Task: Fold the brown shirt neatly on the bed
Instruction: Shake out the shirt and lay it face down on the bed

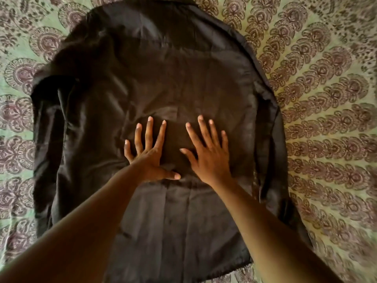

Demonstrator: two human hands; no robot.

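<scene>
We see a pale green bedspread (326, 58) printed with rows of purple-brown paisley and floral motifs, covering every side.

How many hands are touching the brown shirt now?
2. The left hand lies flat on the middle of the brown shirt; the right hand lies flat beside it, fingers spread.
</scene>
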